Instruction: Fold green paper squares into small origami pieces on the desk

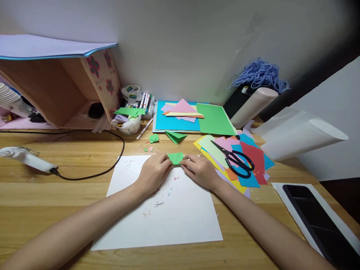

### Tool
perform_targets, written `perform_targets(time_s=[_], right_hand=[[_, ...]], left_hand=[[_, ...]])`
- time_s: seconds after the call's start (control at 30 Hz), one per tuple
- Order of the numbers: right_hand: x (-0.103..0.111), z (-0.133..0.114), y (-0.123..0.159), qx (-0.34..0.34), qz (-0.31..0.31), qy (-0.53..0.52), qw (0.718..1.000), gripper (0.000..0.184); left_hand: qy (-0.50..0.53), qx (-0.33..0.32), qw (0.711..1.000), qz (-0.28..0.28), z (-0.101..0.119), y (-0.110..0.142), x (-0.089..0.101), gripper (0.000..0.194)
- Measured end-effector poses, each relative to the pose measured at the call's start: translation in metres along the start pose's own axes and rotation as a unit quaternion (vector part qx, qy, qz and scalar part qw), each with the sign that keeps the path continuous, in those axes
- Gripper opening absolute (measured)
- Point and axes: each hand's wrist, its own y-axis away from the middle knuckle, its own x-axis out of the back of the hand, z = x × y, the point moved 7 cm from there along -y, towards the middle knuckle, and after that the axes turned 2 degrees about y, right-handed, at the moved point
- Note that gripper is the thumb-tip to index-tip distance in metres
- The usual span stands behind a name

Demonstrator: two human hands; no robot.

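Pale wooden boards make up the table [28, 210], which runs back to a grey wall [180, 48]. Nearest, at its right near corner, a black-screened phone [320, 221] lies on white backing paper [279, 189]. Left of it, mid-table, is a white sheet [180, 221] flecked with coloured marks.

At that sheet's far edge is a small green paper [176, 158]. The left hand [153, 172] pinches its left end between bent fingers and thumb; the right hand [199, 170] does likewise at its right end, both backs upward.

Beyond the sheet's right far corner, open-bladed scissors [231, 153] rest on coloured scraps [251, 153] of red, blue, pink and yellow. Toward the table's left edge lies a white tool [36, 161] with a looping black cord [123, 144].

Past the hands sit a small folded green piece [154, 138] and a larger green triangle [176, 137]. Farther back, a marker [144, 128] lies beside a tub [131, 129] of paper bits, next to a stack of coloured sheets [174, 125] topped by a pink triangle [183, 106].

Along the back, an open box [67, 75] with painted flowers fills the left far corner; near the right one stand rolled white paper [303, 131], a pale cylinder [254, 107] and blue yarn [258, 77].
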Motion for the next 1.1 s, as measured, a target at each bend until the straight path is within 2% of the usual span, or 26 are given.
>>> perform_targets(time_s=[0.07,0.17,0.27,0.37,0.43,0.53,0.63,0.73,0.9,1.1], right_hand=[[0.002,0.001,-0.001,-0.017,0.003,-0.031,0.999,0.017],[0.005,0.007,-0.001,-0.08,0.01,-0.116,0.99,0.014],[0.004,0.017,0.002,-0.164,0.021,-0.222,0.961,0.016],[-0.005,0.027,0.005,-0.234,0.022,-0.307,0.922,0.021],[-0.011,0.031,0.007,-0.266,0.016,-0.326,0.907,0.024],[-0.016,0.034,0.007,-0.289,-0.004,-0.291,0.912,0.024],[-0.015,0.03,0.004,-0.273,-0.015,-0.214,0.938,0.019],[-0.01,0.025,0.003,-0.251,-0.005,-0.159,0.955,0.013],[-0.006,0.02,0.002,-0.222,0.009,-0.142,0.965,0.008],[-0.002,0.002,0.004,-0.124,0.024,-0.082,0.989,0.015]], left_hand=[[0.014,0.002,1.0,0.009,0.0,0.0,0.001,0.023],[0.076,0.02,0.996,0.031,-0.002,0.0,0.005,0.022],[0.164,0.053,0.984,0.043,-0.007,-0.001,0.008,0.018],[0.24,0.091,0.966,0.03,-0.014,-0.002,0.005,0.017],[0.259,0.117,0.959,0.01,-0.018,-0.002,0.002,0.017],[0.211,0.124,0.969,0.006,-0.019,-0.003,0.0,0.019],[0.132,0.067,0.989,0.031,-0.011,-0.005,0.003,0.018],[0.09,0.013,0.996,0.012,-0.001,-0.005,-0.002,0.018],[0.03,-0.024,0.999,-0.012,0.005,-0.004,-0.008,0.024],[-0.021,-0.059,0.998,-0.029,0.011,-0.004,-0.007,0.025]])
